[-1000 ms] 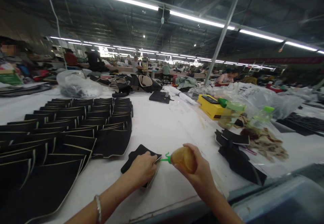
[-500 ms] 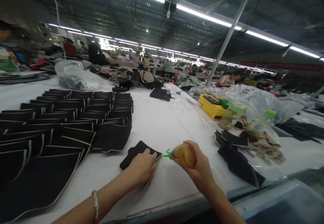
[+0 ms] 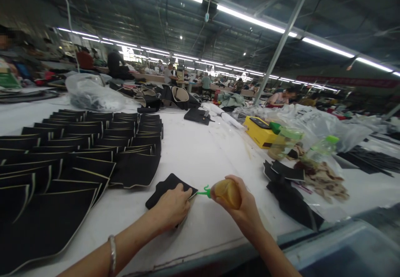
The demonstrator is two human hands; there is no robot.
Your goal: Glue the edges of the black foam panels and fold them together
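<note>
My right hand [image 3: 242, 204] is wrapped round a squeeze bottle [image 3: 227, 192] of amber liquid, probably glue. The bottle lies nearly level, and its thin green nozzle points left at the pale edge of a flat black piece [image 3: 167, 187], touching it or very close to it. My left hand [image 3: 175, 204] grips this piece from above near its right corner, fingers bent over it; its thumb is hidden. A silvery bracelet is on the left wrist. To the left, overlapping rows of black pieces [image 3: 137, 168] with pale edges cover the white table [image 3: 200, 152].
At right stand a yellow box [image 3: 259, 134] with a phone-like dark object on top, a clear jar [image 3: 284, 143] and a green-capped bottle [image 3: 321, 148]. Near them lie a crumpled tan cloth [image 3: 326, 181] and loose black scraps [image 3: 293, 204]. Plastic bags and several people are farther back.
The view has shifted slightly. Both hands, the bottle and the black piece keep nearly the same places relative to each other, with the nozzle still at the piece's edge.
</note>
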